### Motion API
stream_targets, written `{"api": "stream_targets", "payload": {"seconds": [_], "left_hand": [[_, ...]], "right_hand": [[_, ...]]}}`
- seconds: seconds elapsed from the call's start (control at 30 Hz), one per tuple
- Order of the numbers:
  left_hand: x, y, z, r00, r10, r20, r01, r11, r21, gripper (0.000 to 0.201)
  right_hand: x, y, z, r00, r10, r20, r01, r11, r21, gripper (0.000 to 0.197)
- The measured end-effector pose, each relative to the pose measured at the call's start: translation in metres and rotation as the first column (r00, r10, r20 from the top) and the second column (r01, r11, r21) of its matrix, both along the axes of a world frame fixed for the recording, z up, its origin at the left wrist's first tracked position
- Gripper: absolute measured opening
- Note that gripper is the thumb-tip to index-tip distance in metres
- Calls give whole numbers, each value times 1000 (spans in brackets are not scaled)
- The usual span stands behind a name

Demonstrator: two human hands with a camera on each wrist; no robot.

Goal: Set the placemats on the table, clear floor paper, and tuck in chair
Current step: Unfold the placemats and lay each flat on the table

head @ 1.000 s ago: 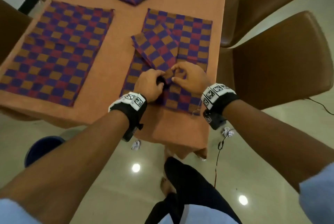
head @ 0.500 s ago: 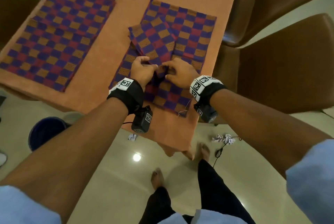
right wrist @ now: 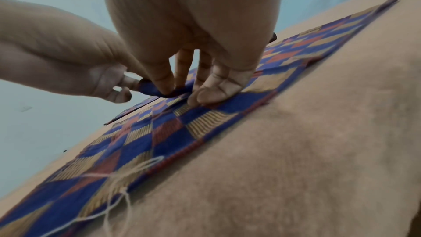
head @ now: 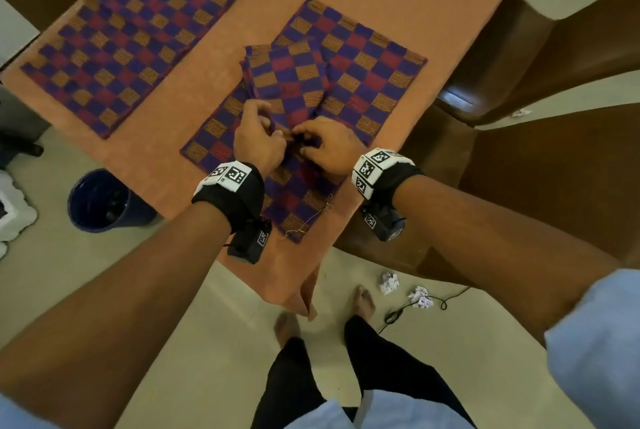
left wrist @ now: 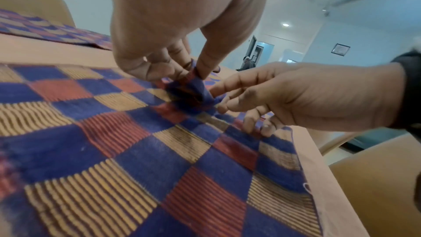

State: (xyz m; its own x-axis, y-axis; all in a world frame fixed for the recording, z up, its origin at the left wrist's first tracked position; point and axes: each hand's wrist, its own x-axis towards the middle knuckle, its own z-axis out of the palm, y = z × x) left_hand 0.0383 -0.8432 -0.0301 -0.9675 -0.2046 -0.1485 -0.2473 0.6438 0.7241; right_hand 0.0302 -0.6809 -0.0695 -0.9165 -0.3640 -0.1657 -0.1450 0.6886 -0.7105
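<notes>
Folded placemat [head: 287, 82] lies on the spread placemat [head: 374, 58], at 12 o'clock from the hands. Left hand [head: 258, 141] pinches its near corner between thumb and forefinger, and right hand [head: 329, 148] pinches the same corner, its other fingertips pressing on the spread one. Judged light, limp, grippy woven cloth: take by the corners and peel open. Cloth-covered table [head: 214, 85]; chair [head: 554, 186] at 3 o'clock, crumpled paper [head: 389, 283] on pale floor at 5 o'clock.

Woven cloth on a matt desk cover

The folded placemat [head: 287, 78] and the flat placemat [head: 367, 61] are coarse woven cloth, ribbed in the tan and red checks, a loose thread [right wrist: 118, 174] fraying at one corner; the desk [head: 194, 110] wears a matt, faintly fuzzy cloth; the chair [head: 554, 169] looks like smooth leather with a soft sheen; the floor [head: 214, 342] is smooth; the crumpled paper [head: 389, 283] is matt
</notes>
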Motion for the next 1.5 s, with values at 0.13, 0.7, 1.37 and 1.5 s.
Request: {"api": "stream_targets", "payload": {"seconds": [0.13,0.7,1.37,1.5], "left_hand": [[7,12,25,946,-254,-203,233,965,-124,31],[43,135,162,487,-724,-489,802,592,-78,29],[101,429,188,557,-697,-451,764,644,-53,35],[111,512,191,603,-703,-376,737,672,-73,32]], "right_hand": [[-1,27,11,973,-217,-76,199,960,-196,61],[78,162,180,927,-168,-335,158,986,-57,33],[127,471,196,856,-288,-430,261,958,-122,16],[137,549,187,869,-312,-385,281,950,-135,16]]}}
